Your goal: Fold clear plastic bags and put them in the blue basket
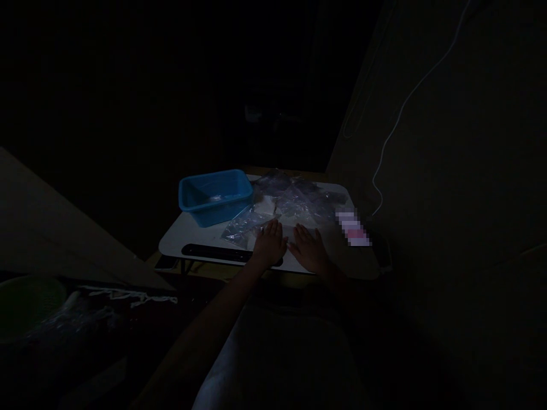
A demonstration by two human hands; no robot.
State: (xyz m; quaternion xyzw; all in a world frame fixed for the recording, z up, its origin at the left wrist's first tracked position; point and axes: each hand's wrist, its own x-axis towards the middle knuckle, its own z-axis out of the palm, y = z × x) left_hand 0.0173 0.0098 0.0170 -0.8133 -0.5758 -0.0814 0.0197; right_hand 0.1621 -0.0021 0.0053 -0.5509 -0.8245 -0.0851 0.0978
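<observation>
In the dim head view, my left hand (270, 245) lies palm down with its fingers stretched out at the front of a white table (175, 242). Beside it, my right hand (308, 249) rests flat too, fingers spread, the thumbs close together. Both hands are at the near edge of crumpled clear plastic bags (299, 199). A small white piece (265, 205) sits among the plastic, just beyond my left hand. Nothing shows gripped in either hand; what lies under the palms is hidden.
A blue basin (216, 196) stands at the table's back left. A black slot (213, 252) runs along the front edge. A pixelated object (352, 228) lies at the right, near a hanging white cable (399, 114). A green basket (29, 304) is at lower left.
</observation>
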